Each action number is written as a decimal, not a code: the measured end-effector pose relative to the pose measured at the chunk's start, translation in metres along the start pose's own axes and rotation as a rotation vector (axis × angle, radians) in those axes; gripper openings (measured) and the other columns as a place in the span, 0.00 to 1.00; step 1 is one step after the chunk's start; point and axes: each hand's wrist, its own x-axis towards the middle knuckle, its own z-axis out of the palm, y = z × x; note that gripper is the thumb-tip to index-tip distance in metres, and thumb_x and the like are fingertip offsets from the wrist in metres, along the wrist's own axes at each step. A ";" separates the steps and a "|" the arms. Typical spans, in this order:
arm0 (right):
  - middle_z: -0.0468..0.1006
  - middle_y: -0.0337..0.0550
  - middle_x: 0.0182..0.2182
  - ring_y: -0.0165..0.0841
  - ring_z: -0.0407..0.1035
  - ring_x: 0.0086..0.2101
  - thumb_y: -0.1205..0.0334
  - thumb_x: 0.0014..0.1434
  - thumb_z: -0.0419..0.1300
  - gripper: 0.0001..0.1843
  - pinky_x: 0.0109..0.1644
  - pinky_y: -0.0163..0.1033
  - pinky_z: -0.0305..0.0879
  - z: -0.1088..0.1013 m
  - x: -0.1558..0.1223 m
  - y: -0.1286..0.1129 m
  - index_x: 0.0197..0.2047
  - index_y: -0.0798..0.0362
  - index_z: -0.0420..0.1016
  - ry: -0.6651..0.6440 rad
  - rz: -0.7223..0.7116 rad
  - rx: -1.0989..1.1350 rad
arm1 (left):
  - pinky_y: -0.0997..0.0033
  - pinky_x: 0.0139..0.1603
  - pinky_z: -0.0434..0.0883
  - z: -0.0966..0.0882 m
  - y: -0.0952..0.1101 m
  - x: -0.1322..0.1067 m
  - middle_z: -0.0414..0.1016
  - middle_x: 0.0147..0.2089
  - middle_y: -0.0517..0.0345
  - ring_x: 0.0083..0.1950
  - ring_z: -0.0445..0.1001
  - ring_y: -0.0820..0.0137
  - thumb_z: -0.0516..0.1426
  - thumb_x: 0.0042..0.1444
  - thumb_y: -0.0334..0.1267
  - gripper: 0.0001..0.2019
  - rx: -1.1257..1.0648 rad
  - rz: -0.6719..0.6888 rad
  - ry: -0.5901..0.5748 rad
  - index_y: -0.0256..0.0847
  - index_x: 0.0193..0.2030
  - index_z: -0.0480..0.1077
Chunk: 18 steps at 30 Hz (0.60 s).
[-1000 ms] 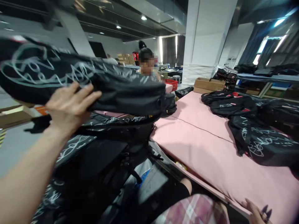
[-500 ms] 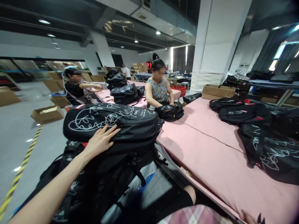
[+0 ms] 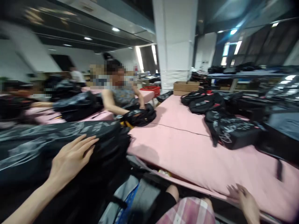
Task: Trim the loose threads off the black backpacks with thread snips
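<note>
My left hand (image 3: 72,157) lies on top of a black backpack (image 3: 109,137) with white scribble lettering, at the left. Its fingers are stretched out and slightly apart, resting on the bag without gripping it. At the lower right, my right hand (image 3: 249,202) is low over the near edge of the pink-covered table (image 3: 182,149). Its fingers point toward the tabletop, seem apart, and cast a shadow there. I see nothing held in it, though it is somewhat blurred.
Several black backpacks (image 3: 233,129) lie along the table's right side, with a cardboard box (image 3: 185,88) behind them. Across the table a co-worker (image 3: 120,90) has both hands at a black bag (image 3: 140,115). Another person (image 3: 18,99) is at the far left. A white pillar (image 3: 176,43) stands behind.
The view has swung right, so the backpack and people sit further left. My left hand stays on the bag. My right hand has come further into view over the table edge.
</note>
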 end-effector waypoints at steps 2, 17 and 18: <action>0.68 0.46 0.51 0.38 0.63 0.50 0.60 0.59 0.55 0.13 0.52 0.48 0.61 -0.016 0.020 0.012 0.47 0.50 0.70 0.092 0.026 -0.103 | 0.58 0.58 0.62 0.047 0.039 0.010 0.77 0.45 0.59 0.58 0.66 0.65 0.44 0.55 0.49 0.20 -0.176 0.111 0.002 0.44 0.41 0.72; 0.63 0.42 0.58 0.38 0.51 0.60 0.75 0.46 0.46 0.33 0.61 0.49 0.42 -0.031 0.056 0.074 0.57 0.51 0.65 0.238 0.014 -0.742 | 0.55 0.62 0.57 0.227 0.582 0.099 0.59 0.62 0.46 0.65 0.52 0.56 0.53 0.53 0.35 0.26 -0.811 0.732 -0.394 0.32 0.60 0.58; 0.65 0.43 0.57 0.37 0.53 0.59 0.75 0.46 0.45 0.33 0.61 0.48 0.43 -0.030 0.055 0.079 0.56 0.53 0.66 0.265 0.013 -0.710 | 0.54 0.63 0.54 0.225 0.614 0.110 0.57 0.64 0.42 0.66 0.50 0.55 0.55 0.53 0.37 0.28 -0.818 0.703 -0.367 0.30 0.61 0.56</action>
